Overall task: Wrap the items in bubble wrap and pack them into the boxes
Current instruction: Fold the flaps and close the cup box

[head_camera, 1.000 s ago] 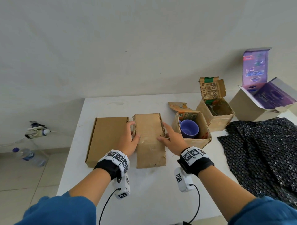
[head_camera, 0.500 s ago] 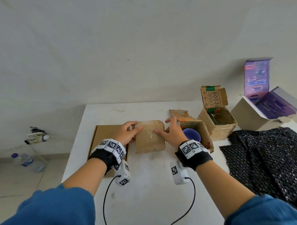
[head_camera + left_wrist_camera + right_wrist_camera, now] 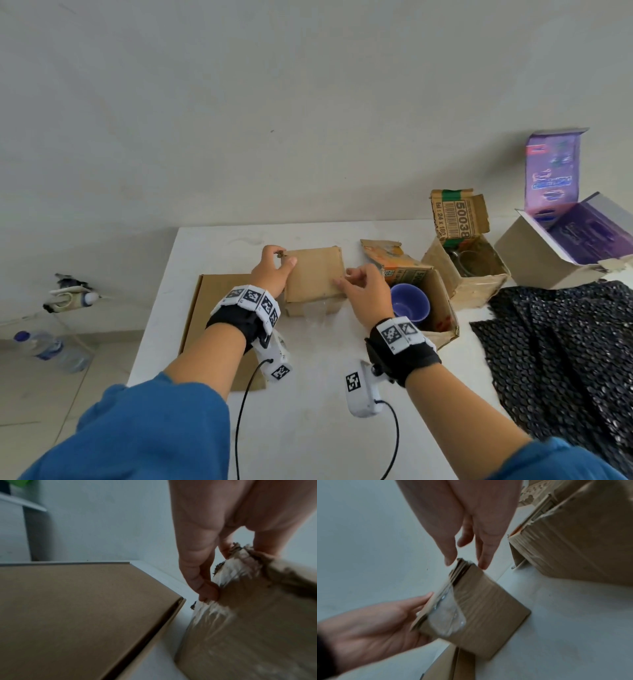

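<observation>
Cardboard box [image 3: 313, 274] tilted on surface [image 3: 308, 428]: left hand [image 3: 272, 274] fingers pinch torn corner, right hand [image 3: 364, 294] fingers clamp right edge

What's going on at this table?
A person is packing things at a white table. Both hands hold a flattened box tilted up. The left hand pinches its far left corner, and the right hand grips its right edge. A purple cup sits unwrapped in an open box to the right. Black bubble wrap lies beyond it.
</observation>
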A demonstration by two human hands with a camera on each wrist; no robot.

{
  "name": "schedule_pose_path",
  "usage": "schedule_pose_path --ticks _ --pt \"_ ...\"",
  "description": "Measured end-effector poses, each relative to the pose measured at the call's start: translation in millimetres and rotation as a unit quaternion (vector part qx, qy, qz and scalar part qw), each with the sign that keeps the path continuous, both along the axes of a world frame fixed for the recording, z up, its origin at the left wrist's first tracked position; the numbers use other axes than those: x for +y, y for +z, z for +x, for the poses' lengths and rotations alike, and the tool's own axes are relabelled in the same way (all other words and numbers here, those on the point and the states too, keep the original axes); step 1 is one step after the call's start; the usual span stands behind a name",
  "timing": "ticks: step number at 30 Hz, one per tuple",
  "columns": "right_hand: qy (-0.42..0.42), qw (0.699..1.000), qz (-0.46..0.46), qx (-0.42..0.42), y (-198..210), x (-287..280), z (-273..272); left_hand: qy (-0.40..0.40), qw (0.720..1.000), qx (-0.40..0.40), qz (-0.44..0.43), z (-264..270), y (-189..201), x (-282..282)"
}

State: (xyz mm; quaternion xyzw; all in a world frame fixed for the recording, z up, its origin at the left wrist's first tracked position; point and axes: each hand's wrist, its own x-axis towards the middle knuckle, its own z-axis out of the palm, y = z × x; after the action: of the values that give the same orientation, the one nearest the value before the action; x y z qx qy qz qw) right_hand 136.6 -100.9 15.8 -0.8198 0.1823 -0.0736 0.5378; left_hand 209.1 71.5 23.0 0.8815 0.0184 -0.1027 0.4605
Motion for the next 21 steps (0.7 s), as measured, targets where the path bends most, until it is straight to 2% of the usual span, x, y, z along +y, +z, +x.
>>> schedule_pose_path --ticks 3,5,8,14,17,21 --pt "-0.048 0.998 -0.023 0.022 -8.2 10.8 -19.2 0.003 1.0 0.015 0.007 7.5 0.3 -2.0" --pt "0.006 0.997 -0.035 0.073 -16.3 20.0 -24.6 0.014 1.0 0.018 0.005 9.1 -0.3 -3.7" --pt "0.048 0.996 0.03 0.066 -18.5 26.7 -17.6 0.021 0.999 0.026 0.007 11.4 -1.1 -5.0" --pt "0.01 0.973 0.199 0.119 -22.1 26.9 4.1 0.014 0.999 0.033 0.009 14.3 -2.5 -3.9" --pt "0.026 0.975 0.2 0.096 -26.2 27.5 4.2 0.003 0.999 0.049 -0.001 16.1 -4.4 -1.7" --pt "0.047 0.983 0.162 0.068 -28.0 26.4 1.1 0.001 0.994 0.092 -0.057 15.9 -8.1 2.1"
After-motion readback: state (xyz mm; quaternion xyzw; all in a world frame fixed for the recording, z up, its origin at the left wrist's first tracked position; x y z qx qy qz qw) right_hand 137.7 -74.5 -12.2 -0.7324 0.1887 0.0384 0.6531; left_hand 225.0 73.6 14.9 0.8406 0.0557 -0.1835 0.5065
